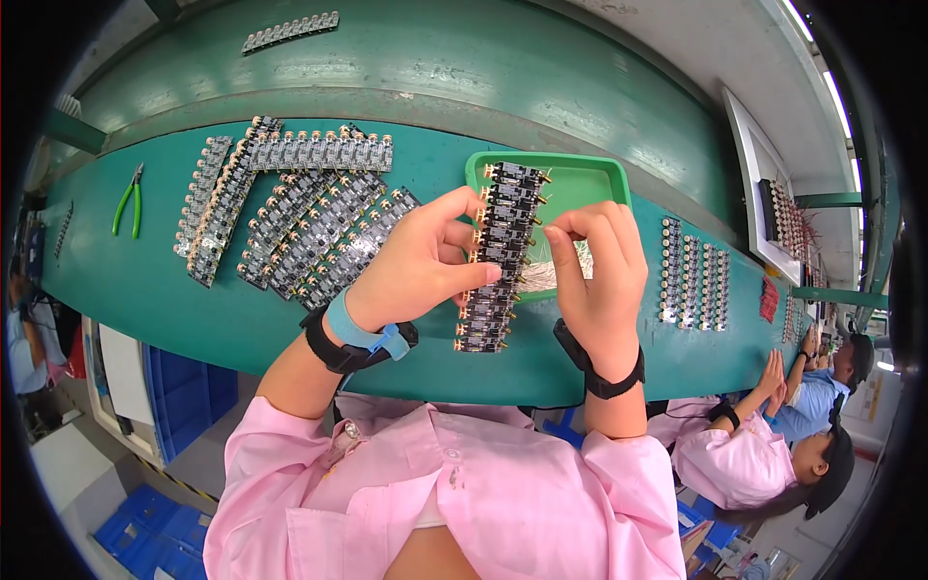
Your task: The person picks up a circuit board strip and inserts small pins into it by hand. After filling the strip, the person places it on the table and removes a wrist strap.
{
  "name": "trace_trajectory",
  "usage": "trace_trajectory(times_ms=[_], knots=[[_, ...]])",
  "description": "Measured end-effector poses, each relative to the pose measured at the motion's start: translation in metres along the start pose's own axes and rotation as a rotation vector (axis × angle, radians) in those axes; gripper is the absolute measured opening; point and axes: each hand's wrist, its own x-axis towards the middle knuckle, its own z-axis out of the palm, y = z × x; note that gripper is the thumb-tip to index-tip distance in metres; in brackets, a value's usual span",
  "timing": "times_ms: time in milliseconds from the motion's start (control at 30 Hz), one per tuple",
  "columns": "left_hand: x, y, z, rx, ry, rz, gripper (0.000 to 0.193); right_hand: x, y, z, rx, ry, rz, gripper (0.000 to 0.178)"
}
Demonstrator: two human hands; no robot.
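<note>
My left hand (416,256) grips a long strip of small black circuit boards (505,227), thumb on its face and fingers behind. The strip stands nearly upright in the picture, with cream connectors along its left edge and brass-coloured pins along its right. Beside that right edge, my right hand (609,280) is closed in a pinch, thumb against fingertips. Anything between those fingertips is too small to make out. Behind both hands lies a green tray (546,158), partly covered by the strip; thin pale wires (586,259) lie in it.
Several more board strips (319,217) lie overlapped on the green table to the left, near green-handled cutters (127,205). Other strips (691,275) lie in rows at right. One strip (290,32) rests on the raised ledge. Co-workers (744,454) sit along the right side.
</note>
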Motion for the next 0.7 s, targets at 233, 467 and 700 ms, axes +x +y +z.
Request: trace_trajectory(times_ms=[233, 467, 700], knots=[[0.000, -0.001, 0.000, -0.005, 0.016, 0.019, 0.034, -0.001, -0.001, 0.002, -0.040, -0.002, -0.058, 0.016], [0.000, -0.001, -0.001, -0.013, 0.017, 0.010, 0.034, 0.000, 0.002, 0.004, 0.051, -0.007, 0.016, 0.013], [-0.001, 0.002, 0.001, -0.020, -0.001, 0.008, 0.034, -0.003, 0.009, 0.011, 0.441, -0.028, 0.313, 0.008]])
